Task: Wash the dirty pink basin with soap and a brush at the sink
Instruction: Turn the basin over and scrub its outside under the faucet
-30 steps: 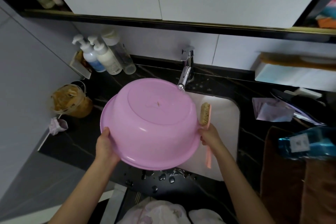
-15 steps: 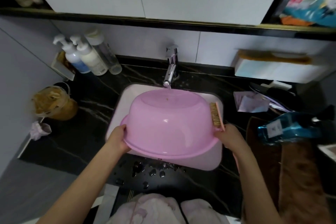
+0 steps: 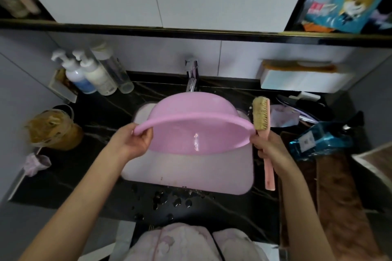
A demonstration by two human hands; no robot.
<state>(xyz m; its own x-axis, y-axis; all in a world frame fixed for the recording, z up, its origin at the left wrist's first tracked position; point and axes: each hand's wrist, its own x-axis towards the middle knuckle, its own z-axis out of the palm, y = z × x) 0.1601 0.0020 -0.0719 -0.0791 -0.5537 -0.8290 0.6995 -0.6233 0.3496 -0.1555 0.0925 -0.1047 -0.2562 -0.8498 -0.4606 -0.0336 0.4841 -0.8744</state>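
Observation:
The pink basin (image 3: 197, 125) is held over the white sink (image 3: 186, 171), tilted so its open inside faces me, its far side under the chrome tap (image 3: 192, 76). My left hand (image 3: 135, 141) pinches the basin's left rim. My right hand (image 3: 269, 147) is at the right rim and grips the pink-handled brush (image 3: 263, 116), bristles pointing left, handle hanging down past the wrist. I cannot tell whether water runs from the tap.
Pump bottles (image 3: 89, 76) stand at the back left on the black counter (image 3: 89, 125), with a jar of brown stuff (image 3: 53, 129) nearer. A blue bottle (image 3: 320, 140) lies on a brown towel at right. Water drops dot the counter's front edge.
The basin has been turned from bottom-up to its open inside facing me and lowered over the sink. Both hands stayed on its rim; the brush rose with my right hand.

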